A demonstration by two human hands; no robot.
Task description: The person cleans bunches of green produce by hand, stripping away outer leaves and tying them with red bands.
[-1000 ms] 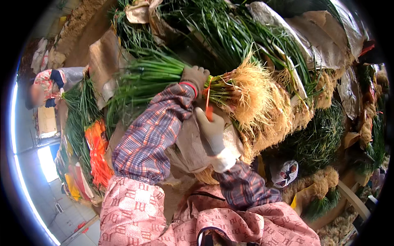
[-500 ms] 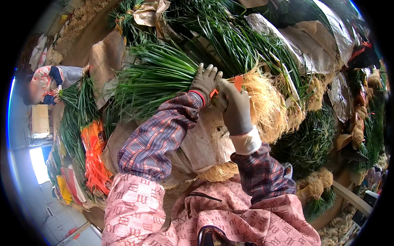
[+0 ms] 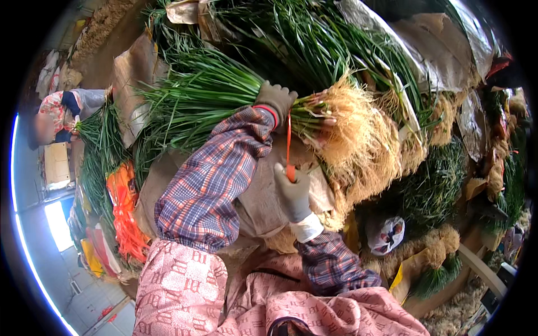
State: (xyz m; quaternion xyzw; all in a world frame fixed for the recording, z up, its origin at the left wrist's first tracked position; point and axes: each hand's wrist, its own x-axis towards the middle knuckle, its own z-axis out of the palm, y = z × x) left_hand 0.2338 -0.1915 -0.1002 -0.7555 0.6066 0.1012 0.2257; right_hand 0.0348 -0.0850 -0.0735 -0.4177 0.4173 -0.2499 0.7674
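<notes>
My left hand [image 3: 276,102], in a grey-brown glove, is closed round a bunch of long-leaved green plants [image 3: 213,92] at the neck. The leaves fan out to the left, and pale fibrous roots [image 3: 350,120] spread on the right. Just right of my left fist, a thin orange-red plastic strip [image 3: 289,140] runs from the bunch straight down. Its lower end is in my right hand [image 3: 293,193], gloved too and closed on it below the bunch. Whether the strip passes all the way round the stems is hidden.
More rooted green plants [image 3: 314,42] lie behind, partly under brown-grey sheets [image 3: 434,47]. At the left hang orange-red plastic strips [image 3: 124,207], near a person [image 3: 70,112] handling greens. A white plastic bag [image 3: 386,235] lies to the right, by smaller bunches [image 3: 437,277].
My right hand has moved down and slightly left from beside my left hand, drawing the orange-red strip out long and straight. My left hand keeps its hold on the bunch, fingers now more curled.
</notes>
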